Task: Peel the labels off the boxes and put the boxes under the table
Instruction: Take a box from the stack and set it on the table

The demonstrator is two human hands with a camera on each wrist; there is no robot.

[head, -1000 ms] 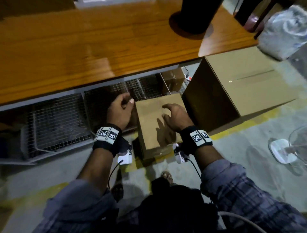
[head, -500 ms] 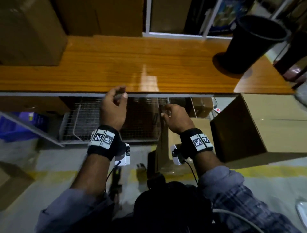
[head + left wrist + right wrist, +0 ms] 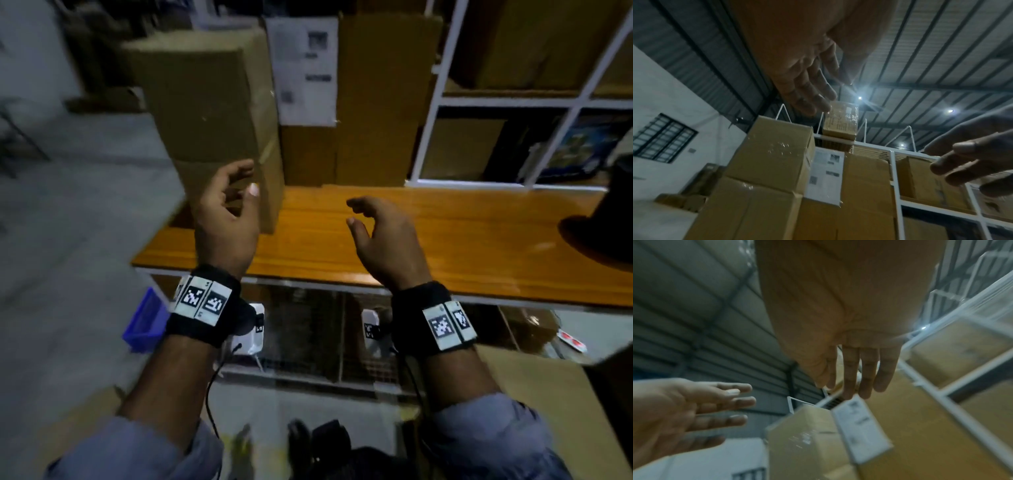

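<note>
The label [image 3: 306, 70], a white printed sheet, sits flat on the tall box [image 3: 376, 102] at 12 o'clock, standing on the table [image 3: 445, 246]; a plain stack [image 3: 212, 113] stands at 11 o'clock, touching it; both hands hover over the table edge, empty; the left hand [image 3: 224, 219] is loosely curled, the right hand [image 3: 383, 236] half open; seemingly the reach for another box; next, lift a label corner.

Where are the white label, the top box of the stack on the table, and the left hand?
white label [image 3: 306, 72]: head view, middle of the printed sheet.
top box [image 3: 205, 99]: head view, front face of the upper stacked box.
left hand [image 3: 224, 219]: head view, back of the hand, holding nothing.
</note>
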